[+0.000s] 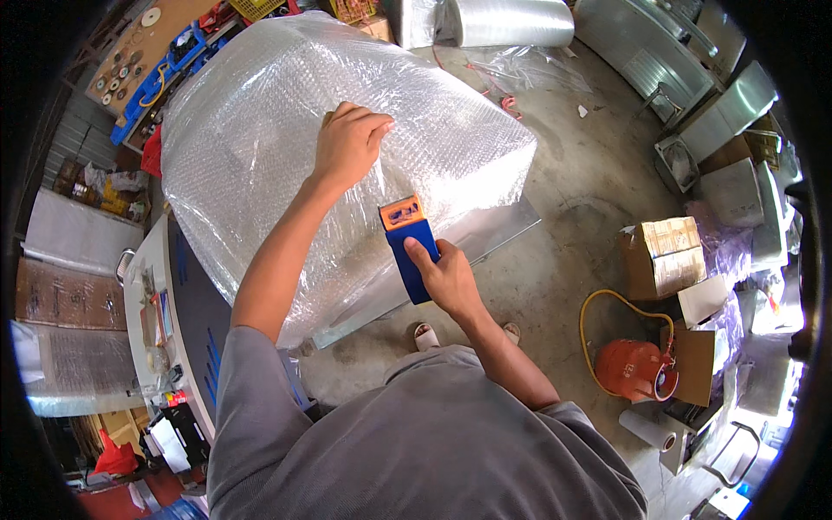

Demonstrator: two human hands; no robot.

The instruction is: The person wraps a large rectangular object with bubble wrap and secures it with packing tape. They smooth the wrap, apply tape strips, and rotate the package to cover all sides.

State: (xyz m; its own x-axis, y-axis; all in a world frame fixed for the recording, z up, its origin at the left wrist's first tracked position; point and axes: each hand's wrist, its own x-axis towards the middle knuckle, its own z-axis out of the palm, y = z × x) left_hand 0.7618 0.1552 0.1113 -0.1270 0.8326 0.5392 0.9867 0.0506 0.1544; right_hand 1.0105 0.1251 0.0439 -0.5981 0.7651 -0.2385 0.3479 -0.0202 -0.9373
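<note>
A large boxy object under clear bubble wrap (251, 147) stands in front of me, with a smooth metal-looking strip (364, 325) showing along its lower near edge. My left hand (351, 143) is on top of the wrap, its fingers curled closed on the film, which creases around it. My right hand (446, 277) grips a flat blue box-shaped item with an orange end (411, 238). That orange end points away from me, over the near side of the wrapped object; its exact kind does not show.
A bubble wrap roll (511, 22) lies at the far side. To the right are a cardboard box (667, 260) and a red gas cylinder (628, 368) with a yellow hose (585, 321). A cluttered workbench (152, 303) stands left. Red strapping (510, 106) lies on the floor.
</note>
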